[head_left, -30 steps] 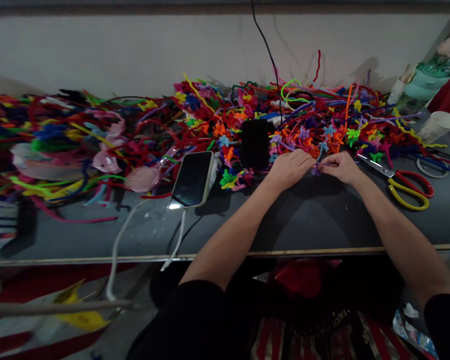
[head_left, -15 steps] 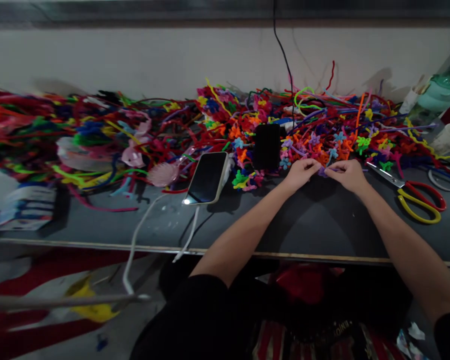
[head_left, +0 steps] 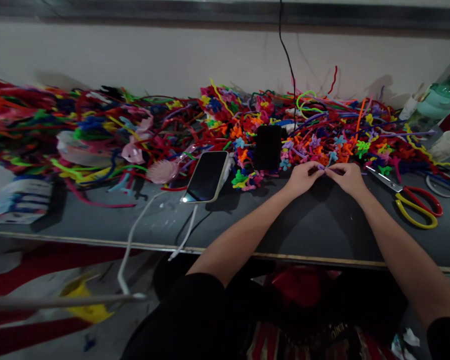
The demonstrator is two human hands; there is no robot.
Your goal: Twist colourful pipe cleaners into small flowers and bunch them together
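My left hand (head_left: 302,178) and my right hand (head_left: 348,177) meet at the fingertips over the dark table (head_left: 307,225), both pinched on a small purple pipe cleaner piece (head_left: 323,168) held between them. Just beyond my fingers lies a big heap of colourful pipe cleaners and small twisted flowers (head_left: 322,135). A black phone (head_left: 267,147) stands propped in that heap to the left of my left hand.
A white phone (head_left: 207,176) on a white cable lies left of my arms. Red and yellow scissors (head_left: 412,200) lie to the right. A paper cup (head_left: 448,145) and a green bottle (head_left: 438,97) stand at far right. More pipe cleaners (head_left: 78,130) cover the left side.
The camera view drifted slightly down and left. My hands stay together at the same spot, their fingertips working closer on the purple piece.
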